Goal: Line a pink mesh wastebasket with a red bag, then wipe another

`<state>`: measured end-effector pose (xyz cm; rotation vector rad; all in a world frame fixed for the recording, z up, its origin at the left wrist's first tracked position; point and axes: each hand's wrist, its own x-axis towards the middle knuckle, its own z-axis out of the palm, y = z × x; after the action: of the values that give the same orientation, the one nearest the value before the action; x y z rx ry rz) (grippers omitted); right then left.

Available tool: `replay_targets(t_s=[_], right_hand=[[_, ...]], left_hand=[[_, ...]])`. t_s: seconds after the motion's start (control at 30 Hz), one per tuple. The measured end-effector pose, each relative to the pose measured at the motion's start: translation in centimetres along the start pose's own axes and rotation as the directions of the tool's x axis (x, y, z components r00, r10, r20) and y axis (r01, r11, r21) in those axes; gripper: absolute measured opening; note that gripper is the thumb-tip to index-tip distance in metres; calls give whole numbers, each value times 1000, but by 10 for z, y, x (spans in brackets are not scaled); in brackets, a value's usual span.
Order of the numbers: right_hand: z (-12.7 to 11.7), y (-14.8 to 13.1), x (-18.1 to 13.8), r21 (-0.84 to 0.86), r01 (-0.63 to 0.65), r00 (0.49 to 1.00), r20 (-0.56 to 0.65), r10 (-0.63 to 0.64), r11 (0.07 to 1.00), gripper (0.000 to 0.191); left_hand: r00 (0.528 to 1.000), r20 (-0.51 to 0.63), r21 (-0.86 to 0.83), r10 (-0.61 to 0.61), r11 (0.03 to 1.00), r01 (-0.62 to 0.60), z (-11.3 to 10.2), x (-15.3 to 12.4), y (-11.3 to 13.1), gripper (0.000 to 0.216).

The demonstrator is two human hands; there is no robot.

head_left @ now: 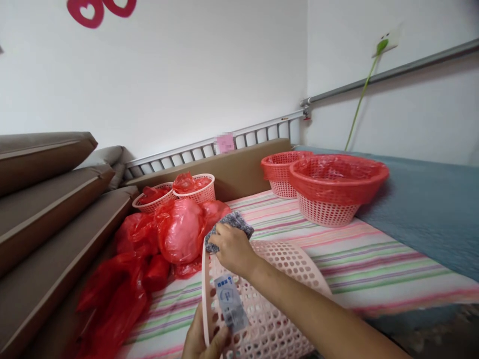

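A pale pink plastic basket with a holed wall is tilted on its side in front of me. My left hand grips its rim at the bottom, thumb on the wall near a white and blue label. At the upper part of the rim, my right hand presses a grey speckled cloth, its fingers closed round it. Red plastic bags lie bunched to the left of the basket.
Two baskets lined with red bags, a nearer one and a farther one, stand at the right. Two more pink baskets holding red plastic sit behind the bags. Stacked brown cushions flank the left. A striped cloth covers the surface.
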<state>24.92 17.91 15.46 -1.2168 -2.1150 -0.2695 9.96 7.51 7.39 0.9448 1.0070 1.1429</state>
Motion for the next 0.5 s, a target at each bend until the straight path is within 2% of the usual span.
replay_targets(t_s=[0.13,0.2,0.27,0.37,0.5], right_hand=[[-13,-13,-11,7,5,1000,5,-5,1000,7],[-22,-23,-19,22,29,1000,9,-29,999,7],[-31,-35,-30,48,74,997,27,-75,996,6],[-41,-51,-52,91,166,981,82,-173,982,5],[-46,-58,-74,122,241,958,132,-256,963,4]], left_hand=[[997,-18,13,-74,997,74,11,-2,9,105],[998,-8,5,-70,998,70,11,-5,10,102],[999,28,19,-33,999,32,9,-6,11,94],[995,95,76,37,996,-44,5,-6,12,69],[987,126,80,103,990,-114,4,-6,14,51]])
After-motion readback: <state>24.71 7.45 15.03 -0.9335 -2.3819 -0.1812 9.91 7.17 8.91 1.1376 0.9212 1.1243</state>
